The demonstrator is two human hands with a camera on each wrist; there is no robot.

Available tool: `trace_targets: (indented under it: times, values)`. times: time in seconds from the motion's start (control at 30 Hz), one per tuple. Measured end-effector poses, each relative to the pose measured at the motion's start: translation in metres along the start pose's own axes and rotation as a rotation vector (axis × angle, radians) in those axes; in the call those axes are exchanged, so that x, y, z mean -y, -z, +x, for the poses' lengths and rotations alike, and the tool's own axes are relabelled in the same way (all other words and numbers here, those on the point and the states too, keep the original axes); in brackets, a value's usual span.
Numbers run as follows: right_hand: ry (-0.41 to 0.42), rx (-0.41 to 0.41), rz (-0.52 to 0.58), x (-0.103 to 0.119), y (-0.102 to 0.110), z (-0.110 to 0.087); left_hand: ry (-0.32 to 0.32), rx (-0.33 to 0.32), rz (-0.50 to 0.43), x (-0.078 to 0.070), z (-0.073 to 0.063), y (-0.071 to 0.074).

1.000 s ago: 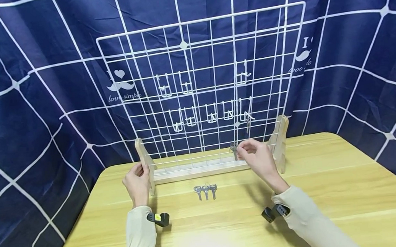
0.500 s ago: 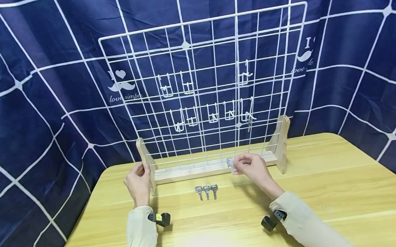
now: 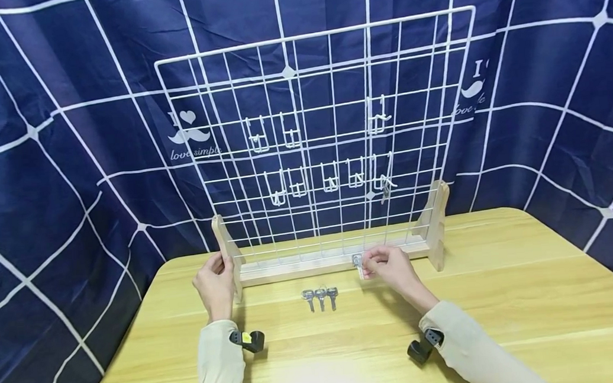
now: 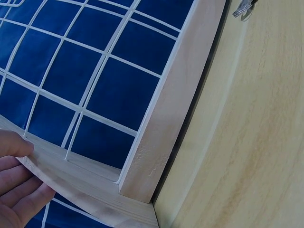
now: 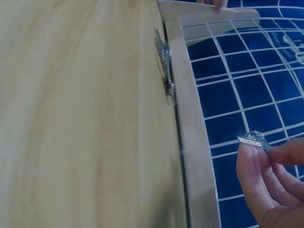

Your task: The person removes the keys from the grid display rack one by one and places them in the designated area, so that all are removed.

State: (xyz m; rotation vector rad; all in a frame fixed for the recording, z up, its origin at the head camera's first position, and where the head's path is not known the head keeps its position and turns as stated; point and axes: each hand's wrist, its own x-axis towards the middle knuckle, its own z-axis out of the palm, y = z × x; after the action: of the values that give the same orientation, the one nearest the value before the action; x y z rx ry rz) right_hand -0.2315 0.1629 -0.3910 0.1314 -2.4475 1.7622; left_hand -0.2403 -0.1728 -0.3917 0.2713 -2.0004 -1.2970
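My right hand (image 3: pixel 393 268) pinches a silver key (image 3: pixel 357 261) between thumb and fingertips, just in front of the rack's wooden base bar (image 3: pixel 296 269). In the right wrist view the key (image 5: pixel 255 139) shows edge-on with a ring at its top. My left hand (image 3: pixel 214 284) holds the left wooden upright (image 3: pixel 223 233) of the stand, thumb on one side and fingers on the other, as the left wrist view also shows. Three keys (image 3: pixel 321 298) lie side by side on the table before the base. Another key (image 3: pixel 386 189) hangs from the lower right hook.
A white wire grid (image 3: pixel 332 100) stands in the wooden base, tilted back. Several white hooks (image 3: pixel 330 181) hang on it in two rows. The right wooden upright (image 3: pixel 436 230) stands beyond my right hand. Behind is a dark blue checked cloth (image 3: pixel 544 80); below, a wooden table (image 3: pixel 506 296).
My right hand has come down and slightly left with the key, from in front of the lower grid to the base bar. The left hand has stayed on the upright.
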Motion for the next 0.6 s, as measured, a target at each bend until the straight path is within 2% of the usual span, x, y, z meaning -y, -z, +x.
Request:
trace_targets:
  times: [0.3, 0.6]
  values:
    - [-0.02, 0.012, 0.006, -0.006, -0.003, 0.0, 0.001, -0.008, 0.004, 0.0, 0.0, -0.001]
    - [-0.115, 0.109, 0.172, -0.011, -0.002, 0.0, 0.0, -0.015, 0.004, 0.0, 0.0, -0.001]
